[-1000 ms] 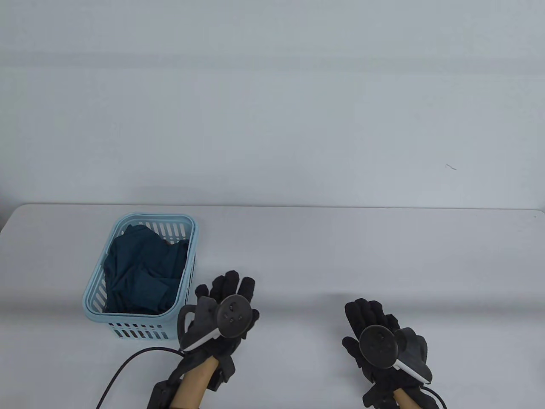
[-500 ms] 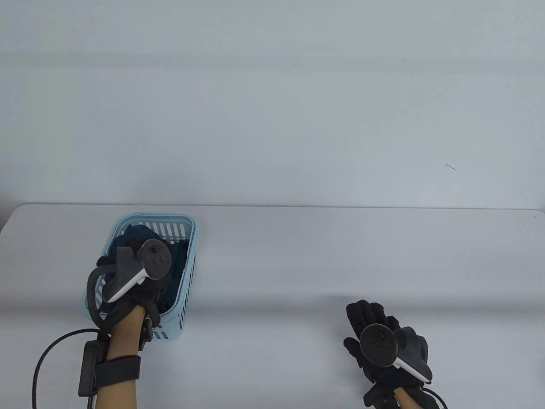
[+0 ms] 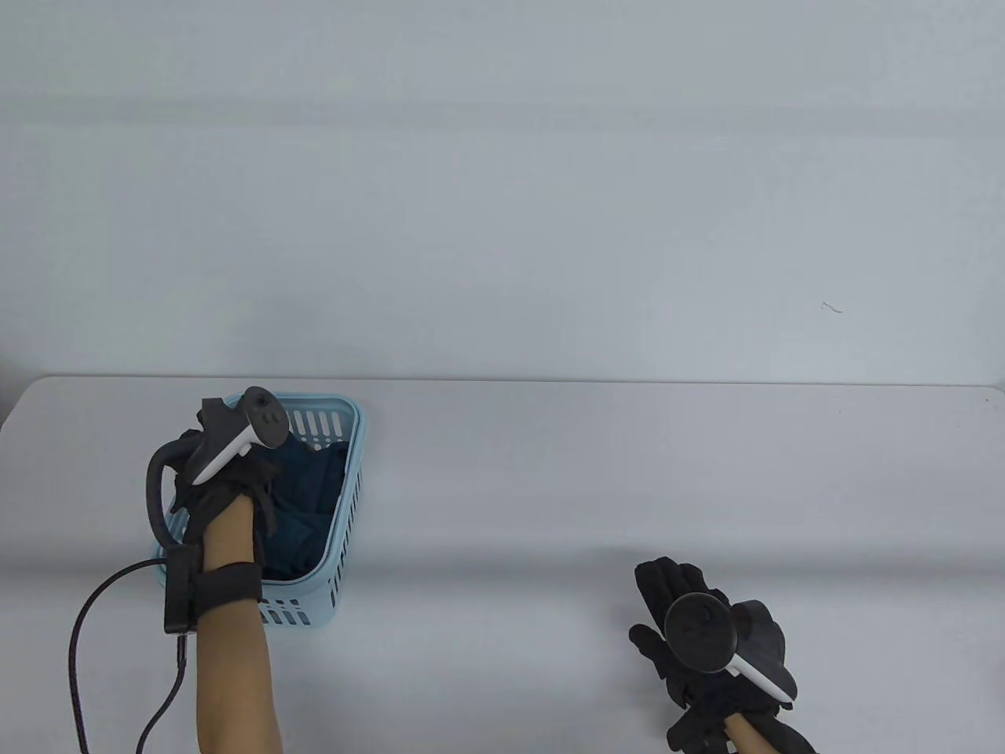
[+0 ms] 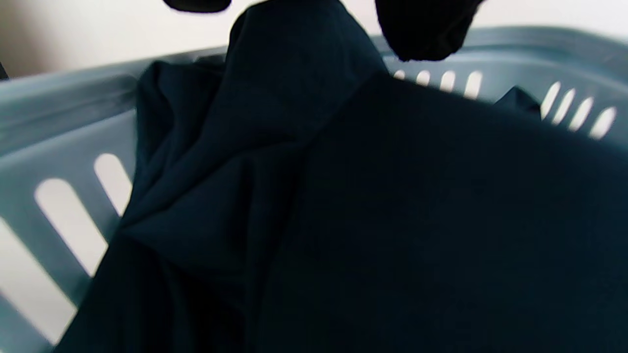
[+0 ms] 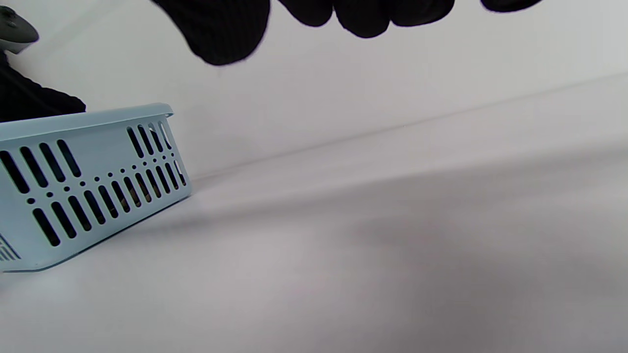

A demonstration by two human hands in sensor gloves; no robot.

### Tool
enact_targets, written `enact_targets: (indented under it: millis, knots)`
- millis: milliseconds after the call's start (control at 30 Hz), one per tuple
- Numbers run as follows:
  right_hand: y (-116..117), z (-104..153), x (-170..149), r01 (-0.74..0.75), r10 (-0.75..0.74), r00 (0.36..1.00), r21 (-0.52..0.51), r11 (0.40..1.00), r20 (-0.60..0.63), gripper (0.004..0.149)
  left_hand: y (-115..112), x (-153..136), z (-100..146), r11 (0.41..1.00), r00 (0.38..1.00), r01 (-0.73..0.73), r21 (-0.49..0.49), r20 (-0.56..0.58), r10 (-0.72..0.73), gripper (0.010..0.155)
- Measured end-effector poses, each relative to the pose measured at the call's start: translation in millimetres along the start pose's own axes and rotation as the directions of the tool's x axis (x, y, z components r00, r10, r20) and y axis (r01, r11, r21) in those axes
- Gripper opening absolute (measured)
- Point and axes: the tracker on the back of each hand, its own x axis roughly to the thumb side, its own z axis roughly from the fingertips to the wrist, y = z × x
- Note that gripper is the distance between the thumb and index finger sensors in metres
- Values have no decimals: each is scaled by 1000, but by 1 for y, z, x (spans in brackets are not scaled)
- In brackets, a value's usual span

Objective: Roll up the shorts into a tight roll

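Observation:
Dark teal shorts (image 3: 314, 487) lie crumpled in a light blue slotted basket (image 3: 357, 440) at the table's left. My left hand (image 3: 228, 479) reaches down into the basket's far-left part, over the shorts. In the left wrist view a raised fold of the shorts (image 4: 294, 73) stands between my fingertips (image 4: 422, 29); whether they pinch it is not clear. My right hand (image 3: 675, 585) rests empty on the table at the front right, fingers spread. Its fingertips (image 5: 221, 29) hang at the top of the right wrist view.
The basket (image 5: 88, 142) stands on a white table (image 3: 589, 487) against a pale wall. A black cable (image 3: 86, 620) runs from my left wrist toward the table's front edge. The basket's wall (image 4: 49, 122) surrounds the shorts.
My left hand moved from the table in front of the basket up and left into it, then further toward its far end. My right hand stayed nearly still.

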Motion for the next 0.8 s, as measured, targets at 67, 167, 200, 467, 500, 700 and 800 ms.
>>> enact_targets:
  millis: [67,167,200,467,500,700,800]
  knots:
    - [0,0,1,17,-17,1000,12,1000,13,71,-5,2,-4,999,999,33,-27,-27,-33,88]
    - [3,-1,2,48,-49,998,25,999,30,70,-8,7,-4,986,985,167,-24,-40,-168,90]
    - [3,-1,2,46,-47,998,27,999,32,70,-8,10,-4,981,981,194,-23,-19,-195,90]
    - [6,-2,2,38,-39,999,49,998,32,70,-26,18,-12,951,967,243,-193,-32,-254,96]
    - [6,-2,1,40,-42,999,51,998,28,70,-28,18,-13,942,961,263,-209,-35,-276,97]
    - [8,-4,-3,42,-42,999,68,997,8,70,-37,21,-16,904,923,364,-222,-42,-382,65]
    - [10,-4,-2,41,-41,999,82,996,6,69,-29,20,-10,927,933,350,-134,-40,-358,45]
